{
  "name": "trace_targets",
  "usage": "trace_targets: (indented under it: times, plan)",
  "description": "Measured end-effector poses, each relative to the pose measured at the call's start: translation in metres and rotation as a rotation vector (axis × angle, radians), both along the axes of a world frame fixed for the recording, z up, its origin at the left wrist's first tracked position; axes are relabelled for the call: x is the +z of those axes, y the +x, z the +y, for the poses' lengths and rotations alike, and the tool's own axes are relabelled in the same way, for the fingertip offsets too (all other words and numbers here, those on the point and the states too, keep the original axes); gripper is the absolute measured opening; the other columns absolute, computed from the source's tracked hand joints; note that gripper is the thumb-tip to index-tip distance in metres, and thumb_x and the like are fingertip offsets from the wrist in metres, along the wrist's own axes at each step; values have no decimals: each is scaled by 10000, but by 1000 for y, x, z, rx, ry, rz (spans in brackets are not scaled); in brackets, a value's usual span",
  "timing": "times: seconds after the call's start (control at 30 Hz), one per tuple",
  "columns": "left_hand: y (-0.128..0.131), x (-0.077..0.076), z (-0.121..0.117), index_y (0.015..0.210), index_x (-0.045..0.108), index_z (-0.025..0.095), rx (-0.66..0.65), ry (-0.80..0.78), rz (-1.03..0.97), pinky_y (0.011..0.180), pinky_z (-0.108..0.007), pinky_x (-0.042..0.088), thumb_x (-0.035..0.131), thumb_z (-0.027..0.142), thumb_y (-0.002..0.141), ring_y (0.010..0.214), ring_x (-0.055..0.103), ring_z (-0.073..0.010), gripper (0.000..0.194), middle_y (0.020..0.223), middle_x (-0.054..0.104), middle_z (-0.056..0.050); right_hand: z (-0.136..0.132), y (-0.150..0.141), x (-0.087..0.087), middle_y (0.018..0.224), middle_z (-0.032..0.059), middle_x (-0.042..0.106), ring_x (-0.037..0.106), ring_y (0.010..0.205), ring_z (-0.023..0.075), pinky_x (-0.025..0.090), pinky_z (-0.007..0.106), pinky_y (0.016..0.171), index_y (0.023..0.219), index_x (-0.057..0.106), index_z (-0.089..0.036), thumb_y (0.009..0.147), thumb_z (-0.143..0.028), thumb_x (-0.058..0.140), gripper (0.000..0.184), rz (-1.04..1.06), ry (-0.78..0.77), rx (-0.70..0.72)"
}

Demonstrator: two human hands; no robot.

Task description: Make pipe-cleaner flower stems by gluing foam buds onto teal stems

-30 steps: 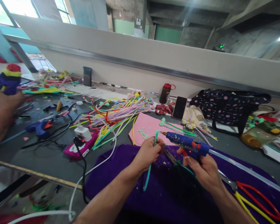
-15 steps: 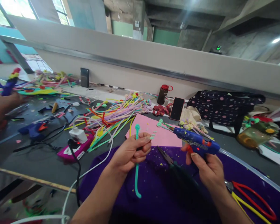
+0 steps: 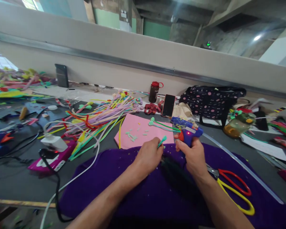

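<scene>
My left hand is closed on a mint-green pipe cleaner, whose knobbed tip sticks up past the fingers; its lower part is hidden. In my right hand is a blue glue gun with a red light glowing, its nozzle end towards the left. The two hands are close together over purple cloth. Just beyond them lies a pink sheet with several short green cut pieces. Green-stemmed pieces with curled mint tips rest on its right part. Dark-handled pliers lie in shadow between my forearms.
Scissors with red and yellow handles lie right of my right forearm. A magenta power strip with cables stands at left. Behind are bundled pipe cleaners, a bottle, a phone and a dark patterned bag.
The view has swung right, and the other person's hand at far left is gone. My left hand has turned and come nearer the glue gun. More of the green cut pieces show on the pink sheet.
</scene>
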State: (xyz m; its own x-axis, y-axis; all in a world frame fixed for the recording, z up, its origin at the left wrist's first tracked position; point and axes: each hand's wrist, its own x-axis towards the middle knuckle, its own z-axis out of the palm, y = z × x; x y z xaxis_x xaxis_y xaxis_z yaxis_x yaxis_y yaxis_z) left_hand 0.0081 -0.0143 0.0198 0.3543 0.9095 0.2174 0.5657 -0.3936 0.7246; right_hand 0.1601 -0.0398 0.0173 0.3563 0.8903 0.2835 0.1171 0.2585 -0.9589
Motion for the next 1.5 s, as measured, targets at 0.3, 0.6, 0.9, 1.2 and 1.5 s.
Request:
trace_targets:
  times: [0.3,0.6,0.9,1.2,1.5]
  plan:
    - [24,-1,-4,843,510,169,61,109,244,624,-302,366,425,154,783,744,589,-249,105,744,591,-99,8,1,-11,903,28,627,570,785,165,443,314,752,959,580,-178,670,-248,674,313,130,-8,54]
    - [27,-1,-5,888,504,157,32,95,375,653,-299,413,360,207,848,759,604,-209,157,815,621,-90,12,1,-14,875,24,643,585,786,172,439,330,788,922,597,-172,676,-227,648,257,102,31,40]
    - [27,-7,-5,926,511,142,-31,129,313,665,-303,412,342,205,852,788,597,-212,195,855,622,-100,12,0,-11,859,16,653,594,775,169,451,319,773,892,609,-175,657,-229,659,247,106,14,26]
    - [28,-7,-7,877,512,154,-69,115,266,614,-283,358,350,190,831,724,574,-200,172,786,605,-80,11,2,-11,863,17,647,591,793,167,448,323,783,890,614,-175,664,-215,661,234,125,12,50]
    - [20,-8,-1,652,473,175,-210,-189,-119,509,-216,306,454,217,760,533,457,-111,118,576,508,22,10,1,-8,868,26,646,591,781,172,460,305,726,866,616,-171,667,-205,655,205,117,3,59]
